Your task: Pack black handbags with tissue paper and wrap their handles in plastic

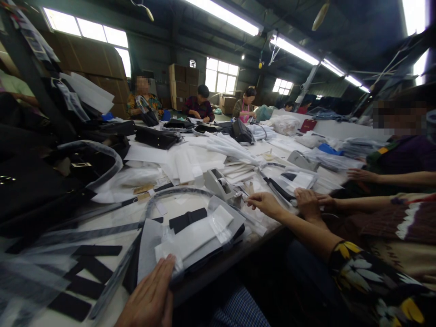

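We are in a dim workshop with strip lights overhead, bright windows (221,75) and stacked cartons (182,79) along the far wall. A long white desk (112,218) runs from us to the far end, covered with paper, plastic and bags.

Our left hand (150,295) lies at the near edge of the desk. Its grip is released: the fingers are stretched flat and pressed on the near corner of a plastic-wrapped bag (218,243). Our right hand is out of view. The bag lies flat just in front of us, near the desk edge, with folded white paper (190,238) under the clear film and a black strap piece (188,219) across its far side. A clear-sleeved handle (177,193) arches beyond it.

Left of the bag, flat black strips (97,250) lie on the desk, some under clear film. Further left, black handbags (34,190) are piled up. Just beyond the bag stands a grey tape dispenser (218,181).

To the right, a co-worker in a floral sleeve (357,268) reaches in, with one hand (265,202) near the dispenser. More arms reach onto the desk behind it. At the far end, other people (200,106) sit among black bags (156,136) and white sheets (204,154).
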{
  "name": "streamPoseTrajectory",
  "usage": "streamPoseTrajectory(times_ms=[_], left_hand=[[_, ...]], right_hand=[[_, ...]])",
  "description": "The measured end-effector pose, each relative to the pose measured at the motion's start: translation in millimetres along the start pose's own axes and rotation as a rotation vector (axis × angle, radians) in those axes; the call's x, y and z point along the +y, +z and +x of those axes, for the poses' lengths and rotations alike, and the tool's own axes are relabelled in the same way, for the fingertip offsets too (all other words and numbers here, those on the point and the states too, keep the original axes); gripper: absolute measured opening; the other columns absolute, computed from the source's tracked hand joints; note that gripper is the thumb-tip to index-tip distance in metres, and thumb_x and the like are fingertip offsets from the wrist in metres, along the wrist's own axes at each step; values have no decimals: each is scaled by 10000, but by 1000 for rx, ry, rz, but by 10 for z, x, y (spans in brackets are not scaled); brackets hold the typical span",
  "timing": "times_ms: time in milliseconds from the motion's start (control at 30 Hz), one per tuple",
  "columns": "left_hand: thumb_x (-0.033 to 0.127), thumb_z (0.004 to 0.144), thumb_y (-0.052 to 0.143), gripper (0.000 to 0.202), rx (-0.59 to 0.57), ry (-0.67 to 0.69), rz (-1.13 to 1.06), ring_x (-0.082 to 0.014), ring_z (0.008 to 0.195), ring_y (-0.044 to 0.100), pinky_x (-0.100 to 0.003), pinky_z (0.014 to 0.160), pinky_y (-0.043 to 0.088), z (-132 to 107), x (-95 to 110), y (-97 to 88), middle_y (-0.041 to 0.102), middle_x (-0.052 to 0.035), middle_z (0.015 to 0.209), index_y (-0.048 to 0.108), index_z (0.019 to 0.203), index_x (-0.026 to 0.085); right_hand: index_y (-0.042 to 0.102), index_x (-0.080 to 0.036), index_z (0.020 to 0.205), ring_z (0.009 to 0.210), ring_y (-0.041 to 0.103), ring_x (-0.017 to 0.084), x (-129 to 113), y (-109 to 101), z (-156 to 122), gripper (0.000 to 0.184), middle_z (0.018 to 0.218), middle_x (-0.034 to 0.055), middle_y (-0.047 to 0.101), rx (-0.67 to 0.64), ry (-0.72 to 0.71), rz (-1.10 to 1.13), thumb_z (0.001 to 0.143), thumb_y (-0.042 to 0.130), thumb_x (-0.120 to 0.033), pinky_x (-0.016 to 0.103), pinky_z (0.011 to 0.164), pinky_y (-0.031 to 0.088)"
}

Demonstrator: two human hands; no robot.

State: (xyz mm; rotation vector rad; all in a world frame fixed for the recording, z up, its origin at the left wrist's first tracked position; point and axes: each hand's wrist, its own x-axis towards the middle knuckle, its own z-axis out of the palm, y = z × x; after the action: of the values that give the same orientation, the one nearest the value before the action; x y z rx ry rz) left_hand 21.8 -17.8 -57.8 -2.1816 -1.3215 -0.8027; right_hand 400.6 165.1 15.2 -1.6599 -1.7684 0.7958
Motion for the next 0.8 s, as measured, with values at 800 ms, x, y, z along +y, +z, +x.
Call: streamPoseTrajectory(times_ms=[800], left_hand=[[13, 870, 379, 497, -44, -207, -69, -208, 1206, 612, -355, 985, 501, 62, 203, -103, 665, -72, 1310, 577, 1322, 79]], right_hand=[[739, -239, 771, 648, 613, 145, -2006, 1480, 138, 116, 727, -7, 717, -865, -1210, -658, 833, 738, -336, 252, 538, 291]])
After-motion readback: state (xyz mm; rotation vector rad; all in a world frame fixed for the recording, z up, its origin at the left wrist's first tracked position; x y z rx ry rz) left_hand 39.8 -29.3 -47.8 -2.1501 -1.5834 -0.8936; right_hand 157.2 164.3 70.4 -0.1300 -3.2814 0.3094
